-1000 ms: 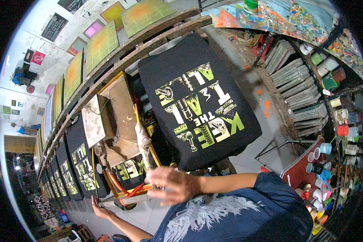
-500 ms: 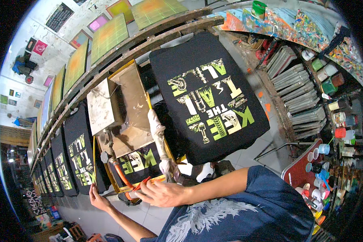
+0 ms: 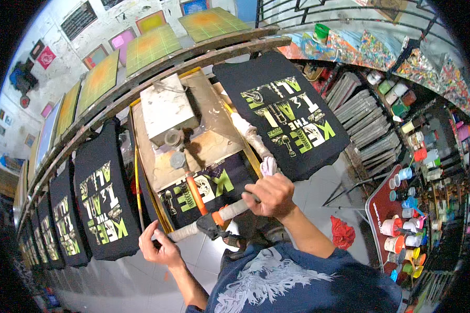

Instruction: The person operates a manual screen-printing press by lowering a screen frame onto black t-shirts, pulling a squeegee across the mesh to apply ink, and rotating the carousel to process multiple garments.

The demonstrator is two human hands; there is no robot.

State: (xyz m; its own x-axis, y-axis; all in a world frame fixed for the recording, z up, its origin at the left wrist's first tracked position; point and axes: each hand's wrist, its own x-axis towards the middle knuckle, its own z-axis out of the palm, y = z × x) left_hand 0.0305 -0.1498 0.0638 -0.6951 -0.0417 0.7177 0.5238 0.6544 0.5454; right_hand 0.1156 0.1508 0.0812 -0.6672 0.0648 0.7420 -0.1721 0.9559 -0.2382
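Observation:
My left hand (image 3: 161, 246) is closed round the left end of a T-shaped handlebar (image 3: 231, 211) wrapped in pale tape. At the bar's right end, my right hand (image 3: 271, 195) grips it with curled fingers. An orange pipe (image 3: 196, 194) joins the bar to a yellow-edged frame carrying a worn brown panel (image 3: 216, 125). On that panel sits a white metal box (image 3: 167, 112). The panel covers most of a printed black T-shirt (image 3: 240, 169); only its lower part shows. A pale wrapped cloth (image 3: 249, 132) runs along the frame's right side.
To the right lies another black T-shirt (image 3: 235, 75) with green and white print. Several more printed shirts (image 3: 95, 156) line up leftward. Wooden rails (image 3: 214, 55) run behind. Grey flat frames (image 3: 357, 115) are stacked right, near a red tray (image 3: 378, 219) of paint pots. A red crumpled bag (image 3: 342, 232) lies on the floor.
My right hand has gone from the bar's middle to its right end. My left hand has left the frame's yellow edge and taken the bar's left end. The view has shifted.

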